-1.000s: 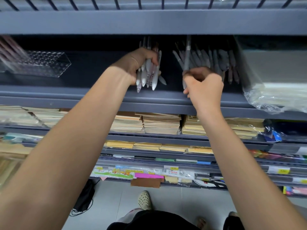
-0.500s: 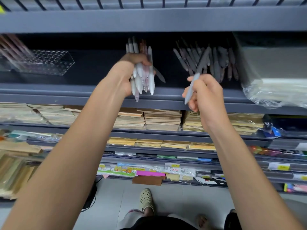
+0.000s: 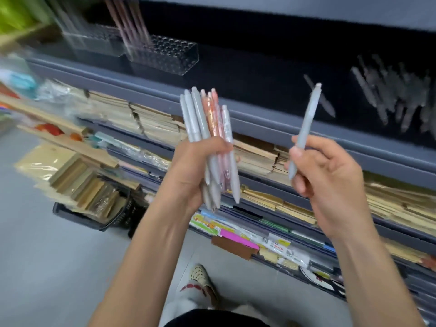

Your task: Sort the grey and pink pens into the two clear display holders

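Dark shelving (image 3: 271, 120) stands behind. Before its front edge the left grip (image 3: 188, 178) curls round an upright bundle of grey and pink pens (image 3: 206, 121); the right grip (image 3: 328, 178) pinches one matte grey pen (image 3: 306, 121).

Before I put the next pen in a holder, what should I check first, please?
1. Grip of right hand on grey pen: ok.
2. Grip of left hand on bundle of pens: ok.
3. That bundle sorted by colour: not ok, grey and pink mixed.
4. Free holes in clear holder with pink pens: ok.
5. Room in second holder, further left: cannot tell, blurred.
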`<state>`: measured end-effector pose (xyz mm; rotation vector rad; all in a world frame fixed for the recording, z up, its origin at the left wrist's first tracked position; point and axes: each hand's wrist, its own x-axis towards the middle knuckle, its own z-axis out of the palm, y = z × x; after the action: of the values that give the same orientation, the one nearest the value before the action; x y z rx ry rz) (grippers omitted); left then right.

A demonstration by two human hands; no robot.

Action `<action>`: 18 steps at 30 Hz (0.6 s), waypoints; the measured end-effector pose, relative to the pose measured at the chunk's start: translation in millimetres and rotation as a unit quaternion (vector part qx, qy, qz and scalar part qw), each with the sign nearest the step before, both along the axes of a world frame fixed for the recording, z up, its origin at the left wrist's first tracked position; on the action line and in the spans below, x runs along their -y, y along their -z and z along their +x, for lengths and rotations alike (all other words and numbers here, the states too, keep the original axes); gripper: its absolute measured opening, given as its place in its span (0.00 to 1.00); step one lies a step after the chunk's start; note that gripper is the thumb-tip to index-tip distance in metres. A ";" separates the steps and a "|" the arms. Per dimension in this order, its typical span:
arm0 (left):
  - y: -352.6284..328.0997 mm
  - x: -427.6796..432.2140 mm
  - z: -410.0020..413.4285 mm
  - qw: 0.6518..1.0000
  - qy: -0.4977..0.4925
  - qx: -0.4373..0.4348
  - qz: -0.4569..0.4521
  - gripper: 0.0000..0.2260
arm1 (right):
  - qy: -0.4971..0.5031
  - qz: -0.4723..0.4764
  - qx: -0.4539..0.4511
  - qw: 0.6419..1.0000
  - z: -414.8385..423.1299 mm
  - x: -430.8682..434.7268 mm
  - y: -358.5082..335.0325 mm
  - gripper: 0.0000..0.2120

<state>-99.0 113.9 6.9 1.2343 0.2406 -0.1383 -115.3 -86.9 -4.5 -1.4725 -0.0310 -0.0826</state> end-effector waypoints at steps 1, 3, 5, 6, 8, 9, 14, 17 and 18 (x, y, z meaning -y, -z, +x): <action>3.0 -13.7 -4.5 1.000 -0.017 0.010 -0.001 0.18 | -0.017 -0.007 -0.003 1.000 1.6 -12.8 -1.4 0.12; 7.6 -43.9 -12.4 0.998 -0.058 0.024 0.000 0.20 | -0.061 -0.016 -0.008 0.998 6.6 -40.6 -1.9 0.09; 12.9 -78.5 -17.8 0.995 -0.096 0.030 0.006 0.19 | -0.110 -0.029 -0.007 0.994 12.8 -73.4 -0.7 0.10; 15.6 -97.2 -19.5 0.993 -0.114 0.027 0.015 0.19 | -0.131 -0.037 -0.006 0.991 16.4 -92.0 0.2 0.12; 21.1 -137.1 -20.0 0.988 -0.148 0.020 0.032 0.18 | -0.168 -0.044 -0.002 0.985 24.9 -132.0 3.3 0.14; 23.3 -157.5 -18.8 0.986 -0.162 0.018 0.037 0.17 | -0.186 -0.045 0.000 0.981 30.1 -153.0 5.6 0.14; 24.8 -260.8 -3.1 0.981 -0.191 0.012 0.038 0.20 | -0.235 -0.032 -0.022 0.971 60.7 -262.7 18.0 0.15; 23.7 -315.7 13.2 0.981 -0.191 0.018 0.038 0.22 | -0.230 -0.035 -0.034 0.972 77.9 -320.3 18.9 0.13; 22.7 -330.9 19.4 0.981 -0.191 0.023 0.040 0.24 | -0.224 -0.050 -0.031 0.973 82.7 -337.0 18.0 0.12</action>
<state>-79.7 444.8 -15.8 1.2475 0.4416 0.2326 -32.6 250.1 -22.5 -1.5354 -0.3198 0.3370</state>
